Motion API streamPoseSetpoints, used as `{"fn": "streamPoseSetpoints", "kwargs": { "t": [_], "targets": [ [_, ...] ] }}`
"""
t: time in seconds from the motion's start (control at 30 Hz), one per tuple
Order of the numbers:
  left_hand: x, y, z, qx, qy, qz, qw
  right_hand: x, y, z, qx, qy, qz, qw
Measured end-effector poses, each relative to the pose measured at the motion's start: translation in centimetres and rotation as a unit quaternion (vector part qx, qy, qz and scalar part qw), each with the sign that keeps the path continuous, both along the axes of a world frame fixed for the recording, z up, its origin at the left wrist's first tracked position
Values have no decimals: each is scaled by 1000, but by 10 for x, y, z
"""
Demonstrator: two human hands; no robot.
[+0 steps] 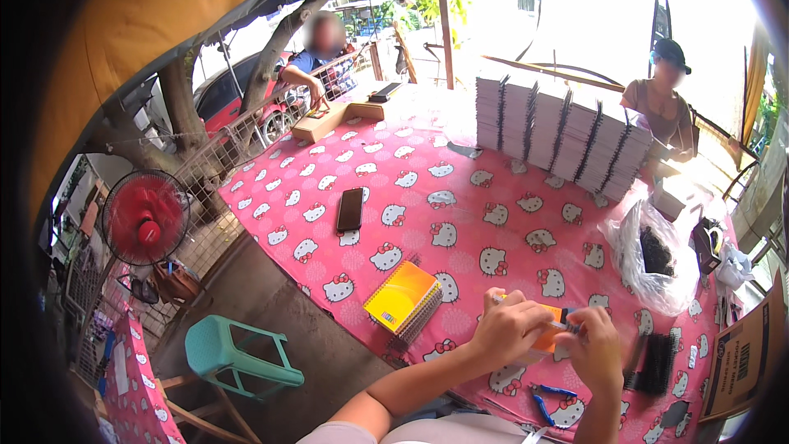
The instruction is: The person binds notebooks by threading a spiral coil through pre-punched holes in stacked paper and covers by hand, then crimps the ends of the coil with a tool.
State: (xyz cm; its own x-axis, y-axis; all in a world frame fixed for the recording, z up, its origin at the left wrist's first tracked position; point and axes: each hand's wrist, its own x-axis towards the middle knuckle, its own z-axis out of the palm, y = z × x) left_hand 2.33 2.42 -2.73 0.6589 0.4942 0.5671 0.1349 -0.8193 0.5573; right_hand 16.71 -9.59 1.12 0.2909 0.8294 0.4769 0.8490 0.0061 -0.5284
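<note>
Close to the table's near edge, my left hand (511,330) is closed around a small orange notebook (541,340), which it partly covers. My right hand (593,344) is at the notebook's right edge with its fingers bent in a pinch; what lies between them is too small to make out. Just right of that hand is a bunch of black spiral binding coils (654,363). Blue-handled pliers (546,404) rest on the table below the hands. To the left stands a stack of yellow spiral notebooks (403,300).
A phone (349,210) lies on the pink patterned tablecloth (493,230). Tall stacks of spiral-bound books (551,127) stand at the far right, a person (664,99) behind them. A plastic bag (653,259) holds black coils. Another person (316,57) reaches over a cardboard box (329,121).
</note>
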Motion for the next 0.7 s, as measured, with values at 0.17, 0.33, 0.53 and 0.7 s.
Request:
{"fn": "streamPoseSetpoints", "kwargs": {
  "t": [0.17,0.33,0.53,0.7],
  "targets": [
    [1,2,-5,-8,-11,7,1000,-4,1,-1,-17,2,0,1000],
    [-12,1,-5,-1,-18,5,1000,68,-10,-8,-57,232,-28,971],
    [7,2,2,4,-41,-24,999,132,-42,-156,-167,-96,1,981],
    [10,7,5,3,-25,-29,999,141,-7,-181,-253,-103,-118,955]
  ]
}}
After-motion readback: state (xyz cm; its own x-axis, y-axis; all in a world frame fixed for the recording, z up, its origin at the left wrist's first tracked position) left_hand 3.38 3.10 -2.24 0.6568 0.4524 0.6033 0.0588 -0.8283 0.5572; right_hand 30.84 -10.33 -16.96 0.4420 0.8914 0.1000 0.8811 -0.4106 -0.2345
